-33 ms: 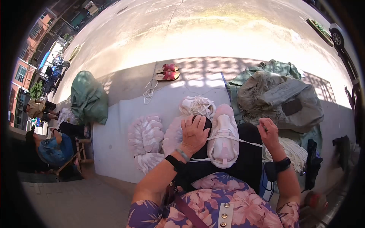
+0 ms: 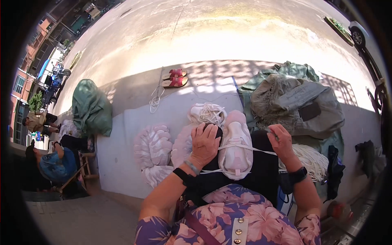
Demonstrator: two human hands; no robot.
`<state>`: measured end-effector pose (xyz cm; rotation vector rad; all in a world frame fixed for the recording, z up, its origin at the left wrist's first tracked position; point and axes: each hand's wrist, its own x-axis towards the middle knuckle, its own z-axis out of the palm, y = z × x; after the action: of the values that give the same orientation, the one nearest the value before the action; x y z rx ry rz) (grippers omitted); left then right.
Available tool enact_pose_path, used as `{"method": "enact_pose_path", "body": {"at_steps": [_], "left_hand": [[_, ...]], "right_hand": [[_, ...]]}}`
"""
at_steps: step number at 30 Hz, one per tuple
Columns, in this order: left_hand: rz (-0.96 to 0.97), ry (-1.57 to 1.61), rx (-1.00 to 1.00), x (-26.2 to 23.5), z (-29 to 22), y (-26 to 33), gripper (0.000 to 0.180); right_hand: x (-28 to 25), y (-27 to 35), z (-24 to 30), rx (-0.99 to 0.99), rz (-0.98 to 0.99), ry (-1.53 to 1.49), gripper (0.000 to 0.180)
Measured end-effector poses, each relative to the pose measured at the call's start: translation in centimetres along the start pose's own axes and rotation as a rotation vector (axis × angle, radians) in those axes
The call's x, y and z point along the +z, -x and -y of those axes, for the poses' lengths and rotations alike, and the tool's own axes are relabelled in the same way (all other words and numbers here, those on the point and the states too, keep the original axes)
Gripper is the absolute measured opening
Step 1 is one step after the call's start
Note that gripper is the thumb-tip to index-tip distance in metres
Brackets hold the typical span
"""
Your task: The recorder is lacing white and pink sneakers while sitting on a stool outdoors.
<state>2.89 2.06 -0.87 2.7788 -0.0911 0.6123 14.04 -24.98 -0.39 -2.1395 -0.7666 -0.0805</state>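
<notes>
A white and pink sneaker [image 2: 235, 153] lies across my dark-trousered lap, its rounded pink end pointing away from me. A white shoelace [image 2: 261, 151] crosses over its middle and stretches toward my right hand. My left hand [image 2: 205, 143], to the left of the sneaker, has bent fingers over my knee; the lace runs in under its thumb side. Raised to the right of the sneaker, my right hand [image 2: 281, 141] has curled fingers closed on the lace. Another lace length passes below my left wrist. Just beyond my knees sits a sneaker with bunched laces [image 2: 207, 113].
Rows of pale pink and white shoes [image 2: 153, 143] lie on a light sheet [image 2: 118, 155]. A bundle of cream laces [image 2: 310, 161] and grey-green sacks [image 2: 296, 100] are at right. Red sandals [image 2: 175, 81] stand ahead. A green sack [image 2: 92, 108] and seated people [image 2: 59, 163] are at left.
The whole view has shifted slightly, so most things sit a little farther left. Both hands keep nearly the same pose beside the sneaker.
</notes>
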Motion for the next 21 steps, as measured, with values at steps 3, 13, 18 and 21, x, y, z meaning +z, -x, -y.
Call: {"method": "enact_pose_path", "body": {"at_steps": [3, 13, 18, 21], "left_hand": [[0.049, 0.28, 0.059, 1.0, -1.7, -0.8, 0.041], [0.357, 0.337, 0.059, -0.1, -3.8, -0.7, 0.046], [0.383, 0.225, 0.09, -0.7, -3.9, -0.4, 0.039], [0.336, 0.142, 0.228, -1.5, -4.0, -0.3, 0.033]], "right_hand": [[1.2, 0.9, 1.7, -0.036, 0.006, -0.028, 0.026], [1.5, 3.5, 3.8, 0.042, 0.242, 0.089, 0.035], [0.5, 2.4, 5.0, -0.124, 0.277, 0.344, 0.028], [0.2, 2.5, 4.6, -0.268, 0.346, 0.525, 0.024]]}}
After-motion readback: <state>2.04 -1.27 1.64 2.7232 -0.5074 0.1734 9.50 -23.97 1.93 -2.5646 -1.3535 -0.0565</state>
